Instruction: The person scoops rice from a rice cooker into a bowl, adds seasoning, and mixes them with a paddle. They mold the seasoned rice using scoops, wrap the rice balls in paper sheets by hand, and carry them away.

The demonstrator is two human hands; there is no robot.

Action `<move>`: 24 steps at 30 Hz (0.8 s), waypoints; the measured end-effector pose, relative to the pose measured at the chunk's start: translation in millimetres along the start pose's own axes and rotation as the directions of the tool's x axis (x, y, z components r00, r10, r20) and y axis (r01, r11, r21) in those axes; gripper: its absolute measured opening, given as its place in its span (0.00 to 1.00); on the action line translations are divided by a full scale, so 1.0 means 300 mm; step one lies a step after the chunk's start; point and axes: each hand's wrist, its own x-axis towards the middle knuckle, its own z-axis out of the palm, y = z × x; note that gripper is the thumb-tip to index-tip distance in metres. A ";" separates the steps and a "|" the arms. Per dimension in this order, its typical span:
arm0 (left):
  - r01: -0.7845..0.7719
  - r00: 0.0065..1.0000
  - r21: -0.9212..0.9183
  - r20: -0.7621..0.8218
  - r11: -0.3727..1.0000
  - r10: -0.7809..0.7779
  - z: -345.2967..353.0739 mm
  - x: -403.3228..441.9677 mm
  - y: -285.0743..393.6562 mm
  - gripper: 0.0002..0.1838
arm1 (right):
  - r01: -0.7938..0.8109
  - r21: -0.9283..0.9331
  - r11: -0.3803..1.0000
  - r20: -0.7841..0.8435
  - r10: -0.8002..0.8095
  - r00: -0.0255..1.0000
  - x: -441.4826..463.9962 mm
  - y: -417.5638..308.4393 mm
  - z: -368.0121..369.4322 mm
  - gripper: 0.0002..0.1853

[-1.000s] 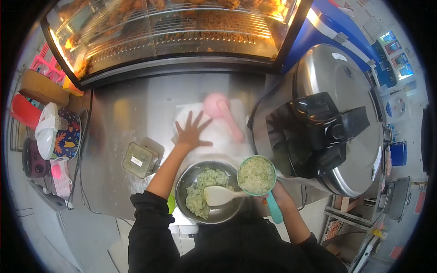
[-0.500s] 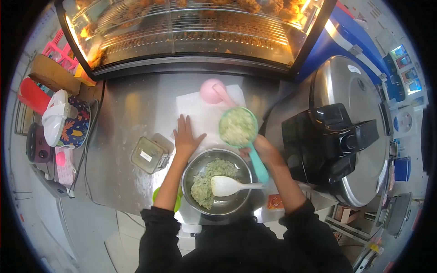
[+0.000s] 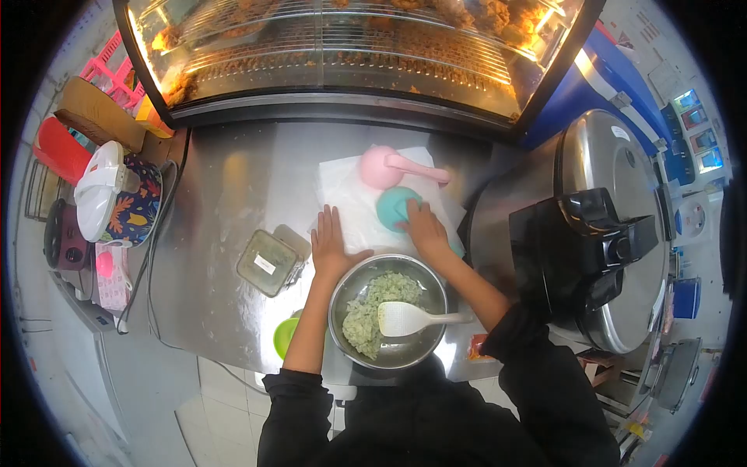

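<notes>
A teal scoop lies upside down on the white paper, its bowl facing down. My right hand is on it, fingers closed round its near side and covering the handle. Just behind it a pink scoop also rests bowl down, its handle pointing right. My left hand lies flat at the paper's lower left edge, fingers stretched out and holding nothing. Close to my body stands a metal bowl of pale green rice, with a white paddle across it.
A lidded square container and a green cup stand at the left. The large steel cooker is on the right. Behind the table is a lit glass food cabinet. A red packet lies right of the bowl.
My right hand has turned the rice-filled teal scoop over and brought it down onto the paper beside the pink scoop. My left hand has moved from spread over the paper to its near edge.
</notes>
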 end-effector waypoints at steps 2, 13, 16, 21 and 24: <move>0.012 1.000 0.001 0.009 1.000 -0.012 -0.011 0.008 0.005 0.66 | 0.089 -0.007 0.996 0.011 -0.088 0.996 -0.012 0.034 -0.004 0.21; 0.130 0.985 0.201 0.085 0.971 -0.149 -0.076 0.026 0.014 0.53 | 0.094 0.191 0.977 0.356 -0.158 0.921 0.015 -0.010 -0.083 0.22; -0.355 0.934 -0.134 0.001 0.925 0.358 -0.118 0.148 0.033 0.32 | 0.141 0.256 0.956 0.316 -0.220 0.923 0.010 -0.005 -0.094 0.22; -0.359 0.847 -0.324 0.282 0.875 0.452 -0.051 0.322 0.048 0.24 | 0.212 0.189 0.959 0.340 -0.267 0.902 0.025 0.010 -0.088 0.23; -0.546 0.807 -0.155 0.165 0.823 0.567 -0.005 0.381 0.030 0.24 | 0.204 0.139 0.969 0.367 -0.242 0.898 0.019 -0.001 -0.072 0.23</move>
